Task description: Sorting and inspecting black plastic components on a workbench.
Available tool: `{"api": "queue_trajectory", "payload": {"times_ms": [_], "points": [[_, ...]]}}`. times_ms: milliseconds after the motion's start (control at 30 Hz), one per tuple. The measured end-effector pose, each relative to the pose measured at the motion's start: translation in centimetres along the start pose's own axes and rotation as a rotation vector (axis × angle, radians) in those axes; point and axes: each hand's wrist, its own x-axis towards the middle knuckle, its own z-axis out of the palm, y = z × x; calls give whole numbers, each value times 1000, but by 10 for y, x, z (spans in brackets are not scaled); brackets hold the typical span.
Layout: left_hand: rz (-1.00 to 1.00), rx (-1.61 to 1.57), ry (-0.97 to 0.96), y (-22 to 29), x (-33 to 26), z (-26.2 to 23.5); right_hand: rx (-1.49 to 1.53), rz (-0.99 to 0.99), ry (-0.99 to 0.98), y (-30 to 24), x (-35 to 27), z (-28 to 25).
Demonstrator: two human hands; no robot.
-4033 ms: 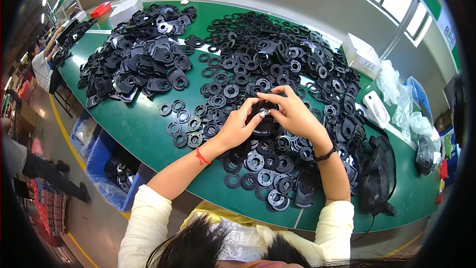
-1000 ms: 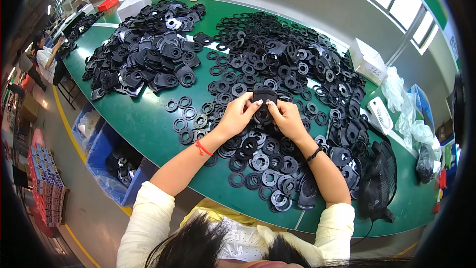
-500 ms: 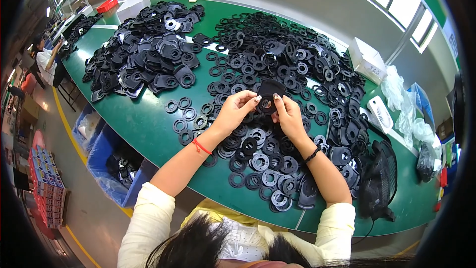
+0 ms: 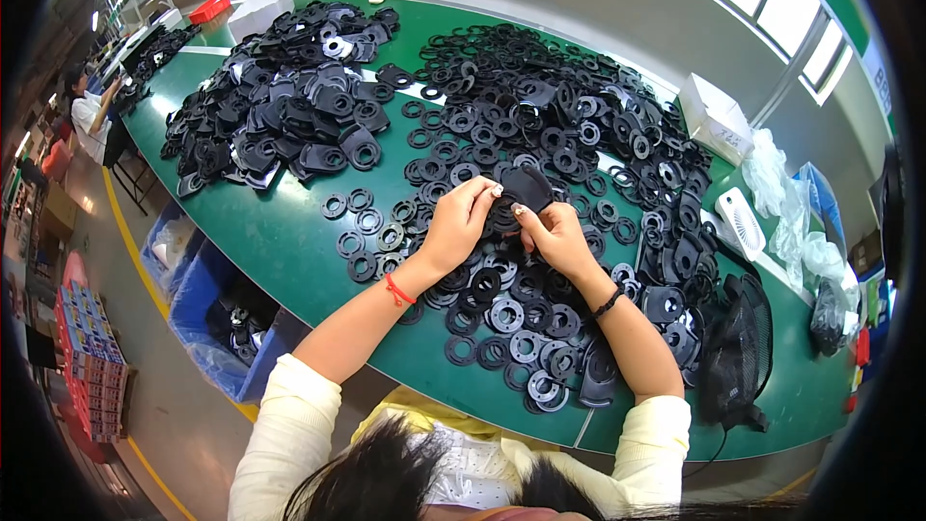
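Note:
Over the middle of the table, my left hand (image 4: 457,224) and my right hand (image 4: 557,234) together grip a black plastic part (image 4: 527,187) with a flat tab and a ring end. Fingers and thumbs of both hands press on its ring end, which they partly cover. The tab leans up and to the right. Beneath and around my hands lie many loose black rings (image 4: 506,315), some with a shiny grey face. Another tabbed part (image 4: 600,373) rests near the front edge, below my right wrist.
A heap of tabbed parts (image 4: 289,116) covers the far left of the green table (image 4: 299,256). Rings pile up (image 4: 502,68) at the back. At right are a white box (image 4: 715,120), a white fan (image 4: 740,223), plastic bags (image 4: 793,222) and a black mesh bag (image 4: 738,352). Blue bins (image 4: 207,314) stand at left.
The black part has tilted to the right between my hands. My right thumb has shifted left and down over the ring end, and my left wrist has moved slightly right.

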Motion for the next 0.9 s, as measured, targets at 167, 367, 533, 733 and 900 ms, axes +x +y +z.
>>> {"api": "queue_trajectory", "payload": {"times_ms": [167, 367, 533, 733, 900], "points": [[4, 8, 1, 2, 1, -2, 50, -59, -3, 16, 3, 2], [-146, -273, -16, -5, 4, 1, -13, -6, 109, -3, 0, 5], [-123, -360, -18, -11, 5, 1, 49, -3, 131, 9, 3, 6], [-59, -26, 6, 1, 2, -4, 158, -20, 115, -4, 3, 5], [261, 185, 117, 4, 6, -9, 264, -135, 278, -20, 2, 3]]}}
